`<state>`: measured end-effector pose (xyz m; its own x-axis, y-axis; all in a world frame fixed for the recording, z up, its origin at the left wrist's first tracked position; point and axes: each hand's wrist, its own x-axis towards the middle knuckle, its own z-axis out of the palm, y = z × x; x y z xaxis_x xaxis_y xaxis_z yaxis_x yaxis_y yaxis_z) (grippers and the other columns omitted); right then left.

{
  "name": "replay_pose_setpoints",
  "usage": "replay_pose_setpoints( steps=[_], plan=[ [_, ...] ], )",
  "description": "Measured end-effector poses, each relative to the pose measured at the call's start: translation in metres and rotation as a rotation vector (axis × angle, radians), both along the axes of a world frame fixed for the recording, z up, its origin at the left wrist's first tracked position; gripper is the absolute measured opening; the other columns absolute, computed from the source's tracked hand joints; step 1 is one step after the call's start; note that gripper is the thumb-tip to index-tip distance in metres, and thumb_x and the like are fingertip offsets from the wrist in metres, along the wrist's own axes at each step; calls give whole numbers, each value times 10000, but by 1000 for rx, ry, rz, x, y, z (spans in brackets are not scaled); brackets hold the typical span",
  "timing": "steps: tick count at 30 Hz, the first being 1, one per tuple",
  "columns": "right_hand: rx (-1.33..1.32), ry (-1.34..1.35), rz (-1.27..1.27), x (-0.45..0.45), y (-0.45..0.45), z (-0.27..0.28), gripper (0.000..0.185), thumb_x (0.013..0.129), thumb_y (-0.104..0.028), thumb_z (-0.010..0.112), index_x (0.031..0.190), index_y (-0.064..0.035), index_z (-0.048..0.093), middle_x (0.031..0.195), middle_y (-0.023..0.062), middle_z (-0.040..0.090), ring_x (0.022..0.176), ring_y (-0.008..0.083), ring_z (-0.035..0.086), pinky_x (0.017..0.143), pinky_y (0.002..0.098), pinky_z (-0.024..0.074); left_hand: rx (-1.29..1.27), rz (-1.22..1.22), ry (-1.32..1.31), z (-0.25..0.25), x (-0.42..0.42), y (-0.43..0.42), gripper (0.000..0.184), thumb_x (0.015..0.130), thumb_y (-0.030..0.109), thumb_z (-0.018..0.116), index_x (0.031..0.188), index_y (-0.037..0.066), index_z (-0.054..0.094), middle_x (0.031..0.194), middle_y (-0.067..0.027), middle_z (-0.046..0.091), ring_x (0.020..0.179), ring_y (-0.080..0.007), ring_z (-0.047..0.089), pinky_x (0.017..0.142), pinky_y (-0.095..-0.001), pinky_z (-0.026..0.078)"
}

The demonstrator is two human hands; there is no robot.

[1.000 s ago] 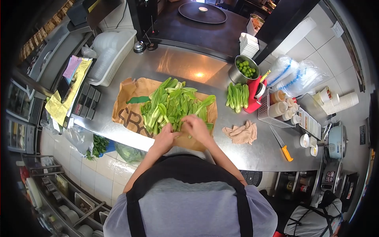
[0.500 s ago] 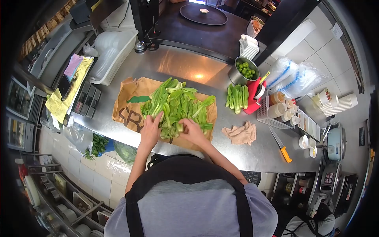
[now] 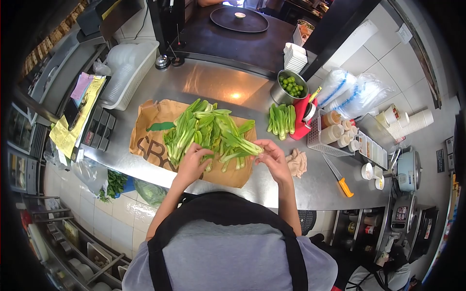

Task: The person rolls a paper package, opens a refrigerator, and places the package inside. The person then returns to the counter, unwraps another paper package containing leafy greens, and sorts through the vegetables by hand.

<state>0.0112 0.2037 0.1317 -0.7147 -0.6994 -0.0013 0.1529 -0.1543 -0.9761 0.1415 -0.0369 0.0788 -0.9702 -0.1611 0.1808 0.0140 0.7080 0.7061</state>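
A pile of leafy greens (image 3: 196, 127) with pale stems lies on a flattened brown paper bag (image 3: 145, 138) on the steel counter. My right hand (image 3: 273, 159) pinches the stem end of one leafy green (image 3: 238, 144) at the pile's right side, its leaves still resting against the others. My left hand (image 3: 193, 164) is at the near edge of the pile, fingers bent over the stems; whether it grips any is hidden. Beyond my right hand, a separate bunch of greens (image 3: 281, 120) lies beside a red holder (image 3: 303, 116).
A crumpled cloth (image 3: 296, 163) lies right of my right hand, and an orange-handled knife (image 3: 345, 186) farther right. Behind are a pot of green limes (image 3: 291, 87) and a basket of bottles (image 3: 320, 145). At left stands a white basket of lids (image 3: 130, 92).
My right hand has moved right and now holds a leafy green by its stem end. My left hand has shifted slightly right along the pile. The whole view has moved a little.
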Motion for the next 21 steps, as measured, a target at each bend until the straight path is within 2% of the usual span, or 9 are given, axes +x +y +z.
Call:
replay_pose_setpoints(
  steps=[2, 3, 6, 8, 9, 12, 13, 19, 21],
  plan=[
    [-114, 41, -47, 12, -14, 1, 310, 800, 21, 576, 1104, -17, 525, 1047, 58, 566, 896, 131, 574, 686, 251, 478, 476, -96, -115, 9, -9, 13, 286, 796, 107, 645, 1072, 63, 583, 898, -62, 571, 773, -162, 569, 644, -279, 473],
    [-70, 103, -57, 16, -20, -6, 322, 788, 26, 592, 1100, -22, 525, 1063, 54, 557, 914, 131, 567, 700, 253, 476, 713, -143, -171, 14, -13, 20, 279, 818, 124, 644, 1075, 44, 575, 890, -46, 601, 745, -130, 582, 632, -259, 472],
    [84, 340, -87, 27, -36, -23, 352, 768, 24, 630, 1098, -33, 524, 1096, 42, 537, 948, 132, 554, 733, 255, 468, 1166, -39, -130, 27, -20, 39, 280, 847, 137, 631, 1083, 7, 553, 863, -14, 636, 733, -72, 588, 597, -220, 469],
    [217, 565, -100, 34, -47, -19, 359, 772, -1, 643, 1108, -36, 520, 1096, 34, 534, 941, 132, 556, 744, 250, 461, 1189, 0, -96, 11, -24, 37, 214, 848, 121, 629, 1022, 24, 552, 866, -23, 631, 764, -79, 602, 573, -206, 476],
    [197, 586, -99, 36, -50, -19, 347, 778, -20, 654, 1102, -31, 531, 1049, 32, 548, 935, 127, 556, 726, 238, 459, 1195, 21, -94, 6, -24, 34, 194, 845, 119, 632, 998, 28, 554, 867, -23, 631, 758, -80, 603, 572, -205, 478],
    [55, 263, -130, 35, -57, -32, 312, 784, -1, 647, 1077, -34, 548, 1037, 33, 562, 981, 119, 541, 710, 237, 464, 1174, 89, -76, 5, -22, 29, 150, 823, 97, 652, 922, 46, 550, 881, -22, 626, 730, -80, 604, 560, -202, 486],
    [59, 187, -151, 32, -57, -34, 243, 799, -14, 640, 1032, -21, 572, 984, 32, 584, 928, 102, 557, 673, 220, 466, 1155, 110, -67, 1, -21, 27, 153, 818, 86, 655, 921, 44, 551, 880, -22, 625, 721, -79, 604, 558, -201, 486],
    [198, 173, -160, 32, -60, -52, 158, 807, -23, 638, 956, -1, 589, 916, 20, 606, 754, 64, 577, 621, 183, 457, 1060, 177, -23, -8, -18, 31, 161, 781, 11, 663, 901, 16, 555, 878, -31, 621, 674, -78, 601, 558, -191, 485],
    [186, 176, -182, 29, -59, -66, 153, 805, -26, 641, 948, -3, 591, 892, 18, 610, 754, 63, 580, 612, 181, 459, 1102, 201, 26, -12, -19, 33, 165, 773, -6, 661, 901, 2, 557, 874, -41, 621, 676, -84, 603, 570, -193, 487]
  ],
)
